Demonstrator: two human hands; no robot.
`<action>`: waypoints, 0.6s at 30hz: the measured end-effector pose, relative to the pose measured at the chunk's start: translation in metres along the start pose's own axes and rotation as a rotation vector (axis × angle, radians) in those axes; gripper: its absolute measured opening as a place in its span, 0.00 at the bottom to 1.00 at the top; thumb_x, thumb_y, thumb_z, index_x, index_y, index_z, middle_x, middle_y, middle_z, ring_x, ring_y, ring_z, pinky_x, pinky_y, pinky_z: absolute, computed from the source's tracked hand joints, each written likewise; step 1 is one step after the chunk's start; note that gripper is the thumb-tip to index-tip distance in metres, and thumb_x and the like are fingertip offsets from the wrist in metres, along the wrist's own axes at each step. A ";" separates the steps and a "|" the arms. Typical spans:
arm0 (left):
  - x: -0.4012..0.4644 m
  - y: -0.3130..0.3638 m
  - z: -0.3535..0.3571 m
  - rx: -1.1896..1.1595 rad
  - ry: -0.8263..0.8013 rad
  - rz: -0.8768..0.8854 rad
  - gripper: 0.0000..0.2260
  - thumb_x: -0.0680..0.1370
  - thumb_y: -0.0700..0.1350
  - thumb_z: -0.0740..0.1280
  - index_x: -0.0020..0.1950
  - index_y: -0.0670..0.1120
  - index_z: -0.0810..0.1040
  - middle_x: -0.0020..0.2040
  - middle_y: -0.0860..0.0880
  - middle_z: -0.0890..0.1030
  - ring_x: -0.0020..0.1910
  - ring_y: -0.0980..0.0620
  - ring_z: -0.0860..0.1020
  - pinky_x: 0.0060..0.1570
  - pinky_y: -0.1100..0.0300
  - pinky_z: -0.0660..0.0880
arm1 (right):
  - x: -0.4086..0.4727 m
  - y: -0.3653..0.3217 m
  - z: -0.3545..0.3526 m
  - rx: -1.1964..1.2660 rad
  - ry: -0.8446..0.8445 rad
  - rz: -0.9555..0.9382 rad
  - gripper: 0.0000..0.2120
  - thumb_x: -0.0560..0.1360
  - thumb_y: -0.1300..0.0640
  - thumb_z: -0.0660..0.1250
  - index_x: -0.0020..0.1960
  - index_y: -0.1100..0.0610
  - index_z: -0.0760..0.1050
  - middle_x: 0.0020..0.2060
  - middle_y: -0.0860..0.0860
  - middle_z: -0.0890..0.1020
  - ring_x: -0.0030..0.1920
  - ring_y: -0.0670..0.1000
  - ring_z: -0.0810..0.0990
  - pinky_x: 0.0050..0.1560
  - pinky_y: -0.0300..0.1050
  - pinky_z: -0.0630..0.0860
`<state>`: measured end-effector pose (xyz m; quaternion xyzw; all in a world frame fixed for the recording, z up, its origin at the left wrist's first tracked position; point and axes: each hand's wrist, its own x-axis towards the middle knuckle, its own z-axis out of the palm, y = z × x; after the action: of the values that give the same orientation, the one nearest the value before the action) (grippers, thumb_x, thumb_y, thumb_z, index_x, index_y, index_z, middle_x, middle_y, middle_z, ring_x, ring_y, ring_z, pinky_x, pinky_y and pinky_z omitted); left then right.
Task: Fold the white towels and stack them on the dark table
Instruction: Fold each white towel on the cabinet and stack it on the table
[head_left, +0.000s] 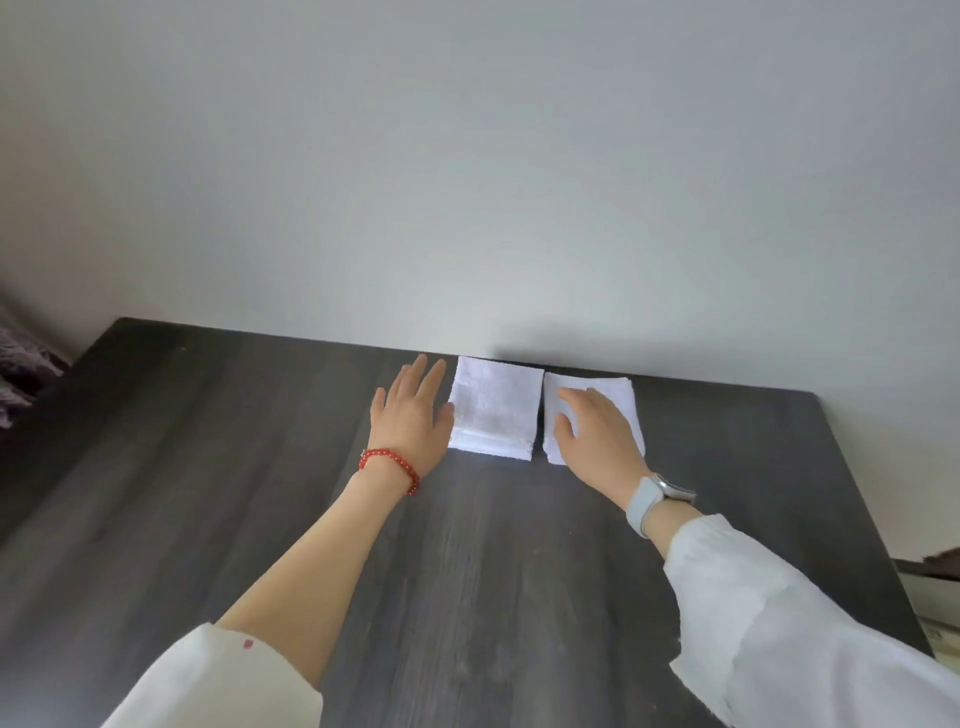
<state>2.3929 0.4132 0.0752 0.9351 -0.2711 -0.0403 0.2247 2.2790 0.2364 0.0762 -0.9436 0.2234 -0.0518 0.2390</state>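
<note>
Dark table (467, 545), wood-grain top, far edge against pale grey wall (467, 156). Two folded white towels at far edge, side by side, narrow gap between. Left towel (496, 408): single flat square, hemmed band along near edge. Right towel (613, 395): thicker, layered edges showing, looks like a stack. Left hand (413, 415) flat on tabletop, fingers straight and spread, thumb side touching left towel's edge; red bead bracelet (389, 467) at wrist. Right hand (592, 434) palm-down on right towel, fingers relaxed, covering most of it; pale watch (654, 499) at wrist. White sleeves (779, 623) on both arms. Dark purplish fabric (21, 374) off table's left. Something dark at right frame edge, unclear.
</note>
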 end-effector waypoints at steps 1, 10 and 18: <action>-0.019 0.007 -0.009 -0.067 0.036 0.008 0.22 0.80 0.46 0.58 0.74 0.47 0.59 0.75 0.47 0.56 0.75 0.48 0.53 0.72 0.49 0.51 | -0.017 -0.002 -0.010 0.041 -0.013 0.010 0.16 0.78 0.59 0.54 0.62 0.64 0.70 0.59 0.58 0.75 0.63 0.60 0.69 0.62 0.55 0.67; -0.243 0.099 -0.055 -0.299 0.106 0.161 0.17 0.78 0.43 0.61 0.67 0.44 0.70 0.67 0.47 0.71 0.66 0.47 0.68 0.65 0.51 0.65 | -0.267 -0.010 -0.086 0.334 0.164 0.095 0.14 0.79 0.58 0.55 0.62 0.56 0.73 0.57 0.52 0.79 0.57 0.52 0.76 0.59 0.45 0.71; -0.410 0.246 0.002 -0.337 -0.159 0.401 0.16 0.79 0.45 0.60 0.66 0.44 0.71 0.65 0.46 0.72 0.63 0.46 0.71 0.63 0.55 0.66 | -0.526 0.088 -0.145 0.329 0.358 0.395 0.13 0.79 0.60 0.57 0.61 0.57 0.74 0.55 0.53 0.81 0.55 0.52 0.78 0.52 0.40 0.71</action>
<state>1.9233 0.4426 0.1629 0.8059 -0.4573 -0.1129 0.3587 1.7441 0.3401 0.1666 -0.8065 0.4294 -0.2053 0.3508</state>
